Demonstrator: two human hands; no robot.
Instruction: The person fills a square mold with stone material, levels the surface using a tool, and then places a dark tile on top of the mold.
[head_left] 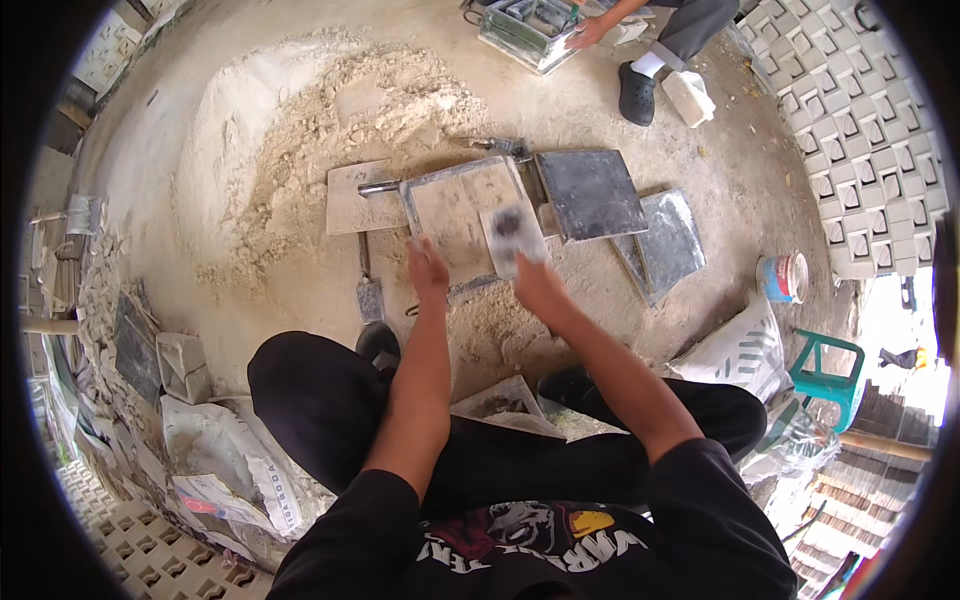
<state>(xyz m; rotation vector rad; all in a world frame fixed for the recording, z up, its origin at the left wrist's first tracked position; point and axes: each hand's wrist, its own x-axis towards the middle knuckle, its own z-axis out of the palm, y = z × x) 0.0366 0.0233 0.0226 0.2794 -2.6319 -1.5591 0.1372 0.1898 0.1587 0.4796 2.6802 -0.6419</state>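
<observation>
My right hand (538,284) is closed on the near end of a flat, pale rectangular plate (502,261) with a dark patch in its middle, blurred by motion. It is over the right side of a square metal mould (411,208) filled level with sandy material (455,200). At the mould's near left corner is my left hand (428,270); its fingers are smeared, and I cannot tell whether they grip the rim. A metal bar handle (378,187) sticks out from the mould's left side, over a pale square slab (345,205).
Dark square plates (590,195) lie to the right. A small trowel (369,298) lies left of my left hand. Beyond is a heap of sandy mix (340,130). Another person's hand (590,32) touches a box-shaped mould (535,40). A bucket (783,277) and green stool (828,370) stand right.
</observation>
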